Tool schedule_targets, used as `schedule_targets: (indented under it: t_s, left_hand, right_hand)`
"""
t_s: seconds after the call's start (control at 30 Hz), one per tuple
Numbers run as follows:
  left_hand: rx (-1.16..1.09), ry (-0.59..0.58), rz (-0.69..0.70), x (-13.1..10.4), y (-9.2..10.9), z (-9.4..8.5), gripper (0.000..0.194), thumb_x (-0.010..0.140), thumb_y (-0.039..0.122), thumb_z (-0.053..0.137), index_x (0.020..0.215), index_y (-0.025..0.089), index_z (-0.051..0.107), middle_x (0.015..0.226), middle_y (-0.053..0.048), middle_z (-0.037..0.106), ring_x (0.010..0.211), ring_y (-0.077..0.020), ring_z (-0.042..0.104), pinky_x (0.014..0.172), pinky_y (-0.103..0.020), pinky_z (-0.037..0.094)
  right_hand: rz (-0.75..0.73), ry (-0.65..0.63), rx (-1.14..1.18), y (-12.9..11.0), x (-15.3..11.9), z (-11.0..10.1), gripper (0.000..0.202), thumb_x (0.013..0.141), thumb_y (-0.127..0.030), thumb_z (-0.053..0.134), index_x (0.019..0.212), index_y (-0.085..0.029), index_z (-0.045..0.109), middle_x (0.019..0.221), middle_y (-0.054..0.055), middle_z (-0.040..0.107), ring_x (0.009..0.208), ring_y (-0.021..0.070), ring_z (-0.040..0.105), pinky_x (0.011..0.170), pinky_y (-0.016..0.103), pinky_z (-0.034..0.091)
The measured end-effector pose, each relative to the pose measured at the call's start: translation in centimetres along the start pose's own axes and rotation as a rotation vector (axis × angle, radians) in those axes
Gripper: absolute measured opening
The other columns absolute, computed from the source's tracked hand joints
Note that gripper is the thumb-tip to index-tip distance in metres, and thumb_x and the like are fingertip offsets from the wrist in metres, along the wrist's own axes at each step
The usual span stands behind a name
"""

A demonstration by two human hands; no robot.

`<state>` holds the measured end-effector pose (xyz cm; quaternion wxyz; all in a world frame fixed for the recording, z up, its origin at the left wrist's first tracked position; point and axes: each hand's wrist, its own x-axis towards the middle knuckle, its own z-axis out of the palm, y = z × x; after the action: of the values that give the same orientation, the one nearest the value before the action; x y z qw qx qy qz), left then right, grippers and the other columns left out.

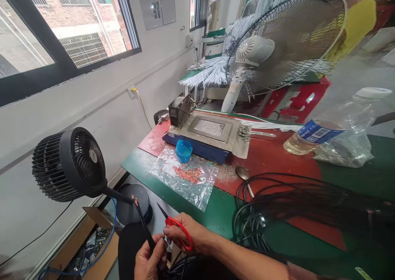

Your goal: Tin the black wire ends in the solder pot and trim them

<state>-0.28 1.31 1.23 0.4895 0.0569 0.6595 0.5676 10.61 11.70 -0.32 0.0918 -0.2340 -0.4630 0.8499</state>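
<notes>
My left hand [149,260] grips a black cable [142,222] that points up and left, with bare orange and white wire tips at its end. My right hand [185,232] holds small red-handled scissors [174,226], blades pointing up-left, close to the cable but apart from it. Both hands are at the bottom of the view, just in front of the green table edge [173,200]. A large bundle of black cables [296,206] lies on the table to the right of my right arm.
A solder pot [210,136] sits mid-table with a blue cap [183,151] and a plastic bag holding red bits [185,177] before it. A spoon [243,175], a plastic bottle [333,128], a white fan [277,45], and a black fan [70,165] at left are around.
</notes>
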Motion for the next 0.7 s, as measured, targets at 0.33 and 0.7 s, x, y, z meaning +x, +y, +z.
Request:
schedule_targets:
  t_s: [0.33,0.7]
  left_hand:
    - [-0.065,0.001,-0.067,0.27,-0.69,0.25,0.044,0.042,0.046,0.078,0.068,0.015,0.062,0.045,0.006,0.050,0.038,-0.0015,0.035,0.040,-0.018,0.019]
    - [-0.104,-0.092,-0.047,-0.11,-0.29,0.72,0.039,0.045,0.044,0.078,0.063,0.013,0.062,0.043,0.006,0.051,0.035,0.0039,0.028,0.040,-0.012,0.013]
  right_hand:
    - [-0.045,-0.045,0.008,0.28,-0.09,0.06,0.042,0.060,-0.052,0.071,0.059,-0.013,0.054,0.039,-0.006,0.042,0.030,0.0050,0.034,0.029,0.017,0.023]
    - [0.053,-0.075,0.045,-0.61,-0.62,0.63,0.047,0.068,-0.057,0.060,0.056,-0.012,0.056,0.038,-0.005,0.044,0.030,0.0039,0.036,0.029,0.015,0.025]
